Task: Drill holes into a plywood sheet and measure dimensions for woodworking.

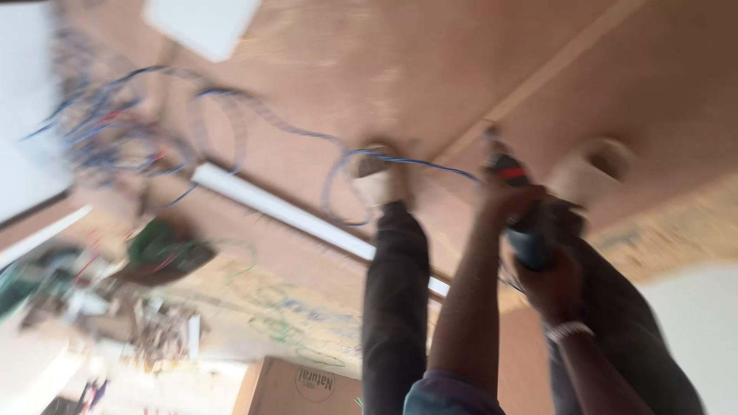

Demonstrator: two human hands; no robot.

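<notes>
The picture is blurred by motion. My left hand (501, 201) grips the front body of a blue, black and red power drill (516, 211). My right hand (550, 286), a light band on its wrist, holds the drill's rear end. The drill's tip points down at the plywood floor (430, 69) near a pale seam line. A blue cable (415, 161) runs across the floor to the drill. My legs in dark trousers stand either side, with light sandals on the left foot (380, 178) and the right foot (592, 165).
A long white strip (284, 211) lies on the floor to the left of my legs. A tangle of blue and red wires (104, 123) is at upper left, a green object (161, 247) below it, a white board (204, 23) at the top, and a brown box (300, 384) at the bottom.
</notes>
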